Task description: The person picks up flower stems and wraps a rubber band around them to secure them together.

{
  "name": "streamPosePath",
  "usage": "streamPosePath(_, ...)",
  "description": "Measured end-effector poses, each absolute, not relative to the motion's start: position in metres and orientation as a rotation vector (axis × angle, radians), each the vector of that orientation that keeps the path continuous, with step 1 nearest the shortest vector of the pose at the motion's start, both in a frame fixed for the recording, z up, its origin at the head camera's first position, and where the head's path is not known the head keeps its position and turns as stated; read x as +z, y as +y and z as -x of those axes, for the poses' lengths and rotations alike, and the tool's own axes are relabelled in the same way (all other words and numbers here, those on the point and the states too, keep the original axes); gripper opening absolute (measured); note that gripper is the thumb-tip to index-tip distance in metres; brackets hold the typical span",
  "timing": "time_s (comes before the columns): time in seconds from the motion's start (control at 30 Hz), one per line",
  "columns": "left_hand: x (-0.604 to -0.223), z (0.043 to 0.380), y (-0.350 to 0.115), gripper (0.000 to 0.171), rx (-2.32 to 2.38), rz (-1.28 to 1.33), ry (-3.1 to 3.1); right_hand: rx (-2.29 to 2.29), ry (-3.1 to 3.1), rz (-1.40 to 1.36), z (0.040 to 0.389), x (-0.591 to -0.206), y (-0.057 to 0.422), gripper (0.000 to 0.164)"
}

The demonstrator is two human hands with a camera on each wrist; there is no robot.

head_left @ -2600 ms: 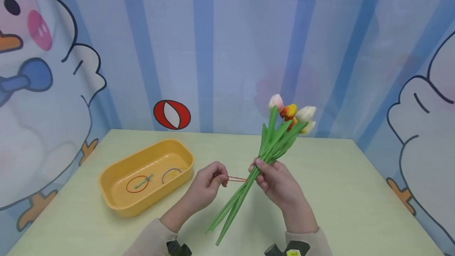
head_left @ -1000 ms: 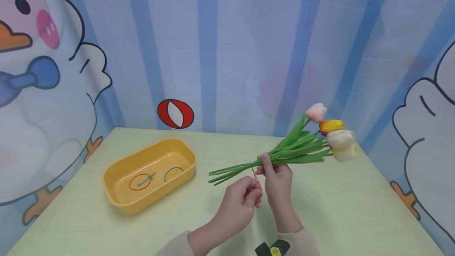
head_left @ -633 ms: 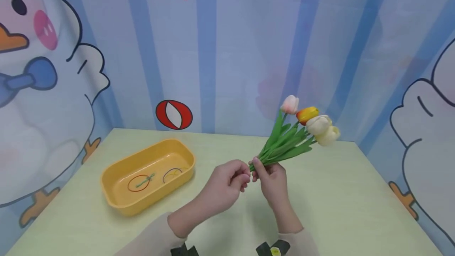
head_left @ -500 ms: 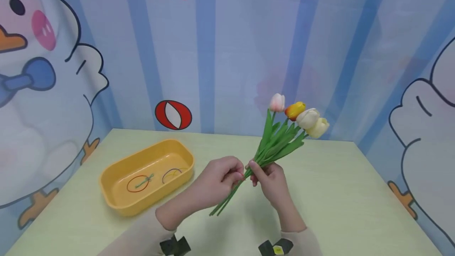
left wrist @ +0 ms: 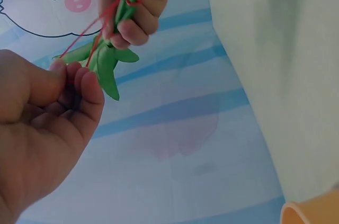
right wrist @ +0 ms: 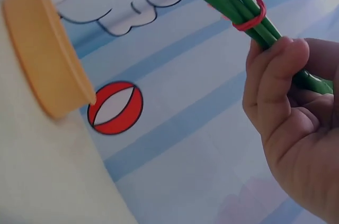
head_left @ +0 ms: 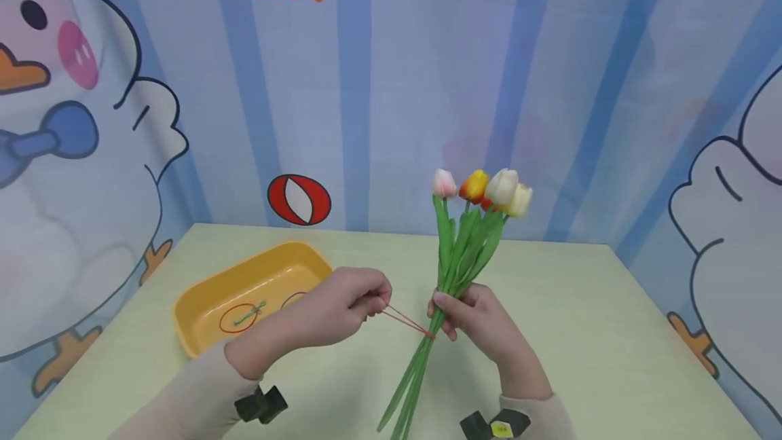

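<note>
A bunch of tulips [head_left: 467,243] with pink, orange-yellow, white and cream heads stands almost upright over the table. My right hand [head_left: 479,318] grips its green stems near the middle, thumb across the front. Below that grip a red rubber band [right wrist: 251,21] is looped round the stems. My left hand [head_left: 342,307] pinches the free loop of the band and stretches it out to the left, as two taut strands show in the left wrist view. The stem ends [head_left: 406,392] fan out below the band.
A yellow tray [head_left: 210,284] stands on the pale table [head_left: 586,331] at the left, partly behind my left forearm. In it lie a red rubber band [head_left: 227,328], a green knotted piece [head_left: 250,314] and a dark band [head_left: 293,299]. A blue striped curtain [head_left: 403,87] hangs behind.
The bunch tipped right, then swung back nearly upright. My left hand moved close to the stems, then drew away left, stretching the red band. My right hand keeps its grip.
</note>
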State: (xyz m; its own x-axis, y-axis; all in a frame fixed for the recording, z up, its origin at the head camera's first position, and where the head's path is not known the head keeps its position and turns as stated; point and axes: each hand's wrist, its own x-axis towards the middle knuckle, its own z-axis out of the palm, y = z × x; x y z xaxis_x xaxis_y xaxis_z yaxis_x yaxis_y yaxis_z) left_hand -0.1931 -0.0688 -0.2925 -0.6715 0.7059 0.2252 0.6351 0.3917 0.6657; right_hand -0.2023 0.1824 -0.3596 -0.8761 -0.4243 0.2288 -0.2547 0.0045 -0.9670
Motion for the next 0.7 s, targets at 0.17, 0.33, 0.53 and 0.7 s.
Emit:
streamPosePath(0.17,-0.294,0.193,-0.074,0.02,1.155,-1.306,2.553,-2.07,1.814,0.919,0.199,-0.354,0.187,0.02)
streamPosePath(0.33,-0.301,0.193,-0.079,0.02,1.2,-1.418,2.595,-2.168,1.447,1.012,0.199,-0.352,0.194,0.03)
streamPosePath(0.53,-0.323,0.194,-0.076,0.018,1.35,-1.436,2.585,-2.272,1.11,1.03,0.197,-0.348,0.195,0.03)
streamPosePath(0.7,-0.34,0.196,-0.066,0.014,1.514,-1.311,2.501,-2.342,0.849,0.977,0.193,-0.344,0.19,0.03)
